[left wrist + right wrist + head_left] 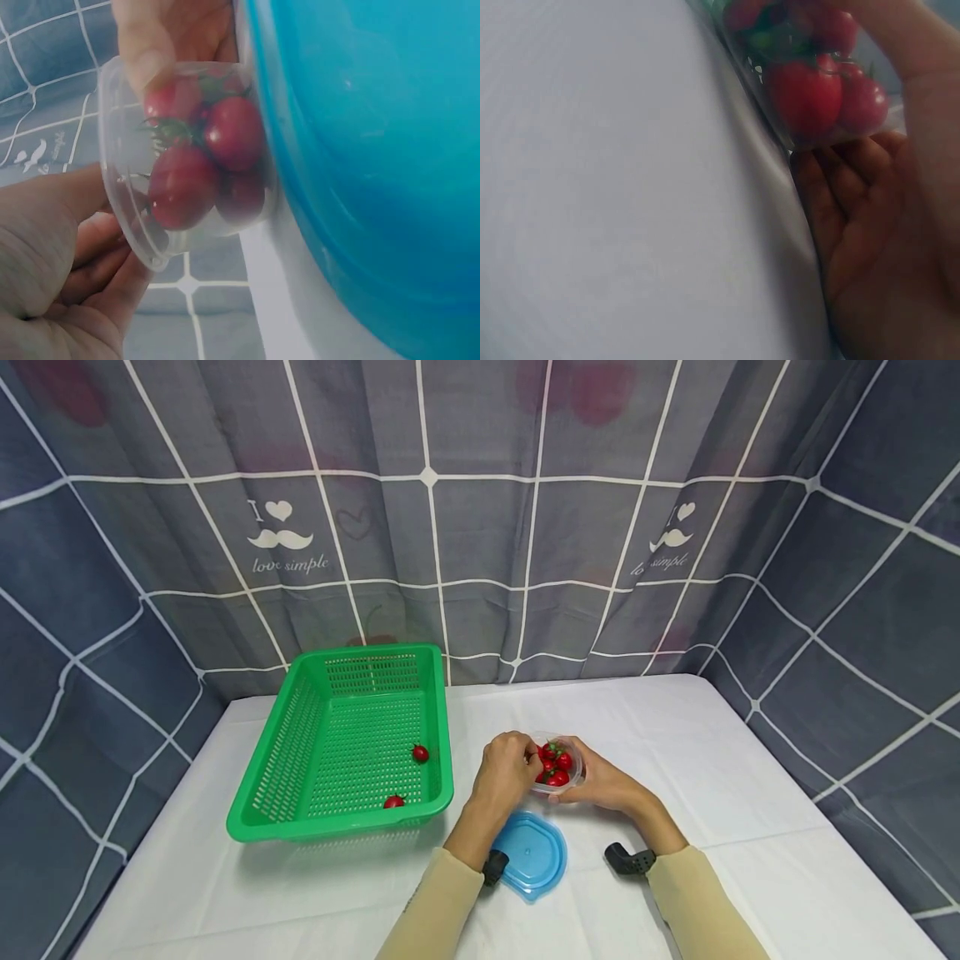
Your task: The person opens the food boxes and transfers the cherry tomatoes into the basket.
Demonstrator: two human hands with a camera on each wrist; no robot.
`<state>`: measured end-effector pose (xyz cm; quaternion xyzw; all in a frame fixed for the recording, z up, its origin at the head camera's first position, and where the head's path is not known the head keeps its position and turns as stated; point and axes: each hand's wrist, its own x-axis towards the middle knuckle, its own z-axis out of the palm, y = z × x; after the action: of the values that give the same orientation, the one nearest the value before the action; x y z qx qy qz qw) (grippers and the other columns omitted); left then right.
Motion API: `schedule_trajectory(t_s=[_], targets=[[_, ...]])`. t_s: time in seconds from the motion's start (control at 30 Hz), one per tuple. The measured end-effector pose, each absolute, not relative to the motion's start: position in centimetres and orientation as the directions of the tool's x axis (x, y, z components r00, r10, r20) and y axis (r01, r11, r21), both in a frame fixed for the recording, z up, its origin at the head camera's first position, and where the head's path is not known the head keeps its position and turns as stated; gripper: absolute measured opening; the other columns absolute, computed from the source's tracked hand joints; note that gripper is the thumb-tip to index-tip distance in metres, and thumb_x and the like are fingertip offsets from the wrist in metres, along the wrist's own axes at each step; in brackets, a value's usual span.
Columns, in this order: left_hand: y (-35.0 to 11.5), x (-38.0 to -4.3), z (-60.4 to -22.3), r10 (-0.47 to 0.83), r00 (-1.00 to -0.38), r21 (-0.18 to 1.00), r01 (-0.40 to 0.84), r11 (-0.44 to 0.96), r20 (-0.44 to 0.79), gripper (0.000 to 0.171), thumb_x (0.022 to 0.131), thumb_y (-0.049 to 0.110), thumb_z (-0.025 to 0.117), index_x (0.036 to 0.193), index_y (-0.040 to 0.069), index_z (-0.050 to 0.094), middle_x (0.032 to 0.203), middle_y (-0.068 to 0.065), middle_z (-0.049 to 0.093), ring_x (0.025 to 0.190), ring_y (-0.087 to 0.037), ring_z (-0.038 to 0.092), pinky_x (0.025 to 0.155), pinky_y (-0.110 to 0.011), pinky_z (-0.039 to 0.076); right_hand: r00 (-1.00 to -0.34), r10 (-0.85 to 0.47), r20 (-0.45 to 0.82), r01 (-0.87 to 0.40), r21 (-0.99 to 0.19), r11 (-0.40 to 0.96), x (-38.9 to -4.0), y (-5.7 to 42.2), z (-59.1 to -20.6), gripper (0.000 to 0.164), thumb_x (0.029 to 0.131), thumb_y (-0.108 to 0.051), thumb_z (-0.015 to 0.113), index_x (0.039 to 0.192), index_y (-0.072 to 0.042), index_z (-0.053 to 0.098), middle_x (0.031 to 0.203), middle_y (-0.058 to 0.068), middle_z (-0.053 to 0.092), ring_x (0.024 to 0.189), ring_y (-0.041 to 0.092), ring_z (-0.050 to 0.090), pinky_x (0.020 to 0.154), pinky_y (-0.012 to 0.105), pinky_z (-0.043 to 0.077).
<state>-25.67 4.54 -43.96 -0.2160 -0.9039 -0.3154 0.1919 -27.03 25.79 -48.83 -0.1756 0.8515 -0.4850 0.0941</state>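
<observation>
A small clear plastic container [572, 787] on the white table has several red cherry tomatoes [184, 187] with green stems in it. My right hand [609, 781] grips it from the right, the thumb on the near side and the fingers around the far side. At the container's left rim is my left hand [507, 770], fingers bent at the opening. Whether those fingertips pinch a tomato is hidden. The blue lid [534, 856] lies flat on the table just nearer, partly below the left wrist.
To the left stands a green perforated basket [337, 823] with one cherry tomato [420, 753] by its right side and another cherry tomato [393, 802] by its near wall. A grey checked curtain [480, 535] closes off the back and sides of the white table [675, 735].
</observation>
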Motion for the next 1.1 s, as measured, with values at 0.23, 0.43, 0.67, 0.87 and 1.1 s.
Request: schedule_trajectory(t_s=[0.23,0.43,0.67,0.87,1.1], targets=[[4.3,-25.8,-43.6,0.261,-0.846,0.562,0.51,0.651,0.466,0.004,0.083,0.004,0.076,0.081,0.006,0.076,0.08,-0.004,0.073,0.071,-0.012,0.063,0.065,-0.02,0.055,-0.923,-0.385,-0.001,-0.194,-0.862,0.468,-27.1,25.8,-48.6,0.096,0.074,-0.031,0.092,0.152,-0.013,0.038,0.152,0.015,0.049,0.141,0.035,0.046,0.117,0.058,0.036],[4.2,-25.7,-43.4,0.258,-0.845,0.593,0.517,0.617,0.468,0.004,0.082,0.004,0.075,0.083,0.008,0.076,0.081,-0.004,0.073,0.073,-0.015,0.067,0.066,-0.02,0.056,-0.921,-0.389,0.003,-0.198,-0.865,0.462,-27.1,25.8,-48.7,0.096,0.073,-0.03,0.092,0.151,-0.012,0.039,0.15,0.015,0.05,0.139,0.034,0.047,0.115,0.054,0.038],[4.3,-25.8,-43.1,0.245,-0.821,0.59,0.547,0.593,0.515,0.005,0.081,0.003,0.075,0.081,0.008,0.075,0.08,-0.005,0.073,0.074,-0.018,0.069,0.065,-0.019,0.055,-0.918,-0.396,0.014,-0.211,-0.864,0.457,-27.2,25.8,-48.7,0.095,0.074,-0.03,0.092,0.15,-0.012,0.039,0.149,0.015,0.05,0.138,0.033,0.047,0.114,0.053,0.039],[4.0,-25.5,-42.2,0.23,-0.808,0.605,0.566,0.56,0.543,0.004,0.083,0.004,0.075,0.082,0.007,0.076,0.081,-0.005,0.074,0.076,-0.019,0.071,0.07,-0.022,0.059,-0.916,-0.4,0.018,-0.218,-0.861,0.46,-27.3,25.9,-49.0,0.091,0.075,-0.029,0.091,0.149,-0.013,0.04,0.148,0.012,0.051,0.137,0.031,0.048,0.113,0.053,0.04],[3.5,-24.8,-40.6,0.218,-0.8,0.627,0.58,0.52,0.559,0.005,0.084,0.007,0.073,0.086,0.007,0.078,0.083,-0.002,0.075,0.078,-0.016,0.07,0.074,-0.024,0.059,-0.923,-0.385,0.003,-0.2,-0.858,0.474,-27.1,25.9,-49.1,0.091,0.075,-0.028,0.09,0.15,-0.013,0.04,0.15,0.013,0.05,0.14,0.034,0.047,0.117,0.059,0.037]])
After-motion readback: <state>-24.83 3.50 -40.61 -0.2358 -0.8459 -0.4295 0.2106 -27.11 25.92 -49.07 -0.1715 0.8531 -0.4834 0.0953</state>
